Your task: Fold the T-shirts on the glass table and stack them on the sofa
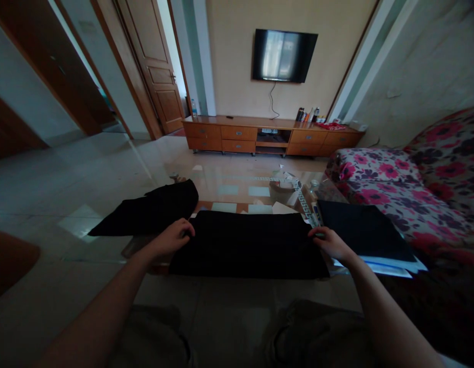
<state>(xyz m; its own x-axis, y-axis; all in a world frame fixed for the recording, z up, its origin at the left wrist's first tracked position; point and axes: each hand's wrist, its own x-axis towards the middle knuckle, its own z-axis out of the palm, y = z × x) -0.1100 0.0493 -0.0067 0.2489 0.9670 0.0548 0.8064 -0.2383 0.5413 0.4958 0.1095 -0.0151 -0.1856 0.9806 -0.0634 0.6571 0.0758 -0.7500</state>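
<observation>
A black cloth (248, 245) lies flat on a glass coffee table (237, 191) in front of me. My left hand (175, 236) grips the cloth's upper left corner. My right hand (329, 241) holds its upper right corner. A second black cloth (152, 209) lies to the left on the table, beyond my left hand. To the right a dark folded piece (363, 230) rests on white papers (390, 266), just past my right hand.
Small papers and a jar (298, 191) sit on the far right of the table. A floral sofa (413, 189) runs along the right. A wooden TV cabinet (267, 135) and a wall TV (285, 55) stand at the back. Doors open on the left.
</observation>
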